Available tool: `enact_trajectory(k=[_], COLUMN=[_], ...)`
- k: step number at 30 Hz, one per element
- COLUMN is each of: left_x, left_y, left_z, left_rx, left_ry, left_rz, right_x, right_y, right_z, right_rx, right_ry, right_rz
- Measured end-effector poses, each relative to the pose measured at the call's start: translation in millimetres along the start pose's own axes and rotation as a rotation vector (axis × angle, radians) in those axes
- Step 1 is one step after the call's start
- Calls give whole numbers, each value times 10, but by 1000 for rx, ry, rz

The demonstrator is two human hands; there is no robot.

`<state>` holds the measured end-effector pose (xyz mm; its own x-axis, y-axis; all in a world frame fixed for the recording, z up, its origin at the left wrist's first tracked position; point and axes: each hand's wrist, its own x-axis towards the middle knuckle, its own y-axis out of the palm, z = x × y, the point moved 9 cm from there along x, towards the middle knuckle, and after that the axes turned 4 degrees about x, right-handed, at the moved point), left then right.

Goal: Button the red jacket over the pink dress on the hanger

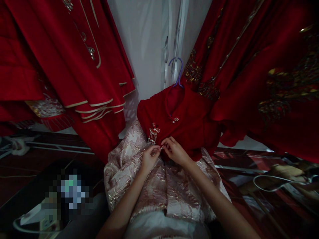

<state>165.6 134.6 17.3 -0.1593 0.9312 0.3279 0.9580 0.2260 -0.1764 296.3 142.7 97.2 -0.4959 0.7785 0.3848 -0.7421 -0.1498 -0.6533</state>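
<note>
A red short top (189,129) lies in front of me on a purple hanger (178,76), its neck opening facing away. On its front sit a beaded flower ornament (175,119) at the collar and a beaded tassel ornament (154,132) to the left. My left hand (150,157) and my right hand (173,150) meet at the top's front edge, just below the tassel. Both are closed in a pinch on a tiny pale spot, too small to name. Under the top spreads a pale pink brocade skirt (149,189) with a metallic sheen.
Red garments with pale trim (99,76) hang at the left. More red garments with gold beading (249,83) hang at the right. White metal bars (62,147) run low at the left. A white cord loop (267,191) lies at the right.
</note>
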Motion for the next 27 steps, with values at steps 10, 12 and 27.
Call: enact_trajectory(k=[10, 12, 27], left_x=[-45, -49, -50], left_y=[25, 33, -14], left_z=[-186, -225, -97], left_rx=[214, 251, 50], left_ry=[163, 181, 62], left_rz=[-41, -39, -66], right_x=[52, 44, 12], right_y=[-646, -486, 139], right_z=[152, 115, -262], right_rx=[194, 197, 245], right_ry=[75, 62, 116], right_rz=[-38, 18, 176])
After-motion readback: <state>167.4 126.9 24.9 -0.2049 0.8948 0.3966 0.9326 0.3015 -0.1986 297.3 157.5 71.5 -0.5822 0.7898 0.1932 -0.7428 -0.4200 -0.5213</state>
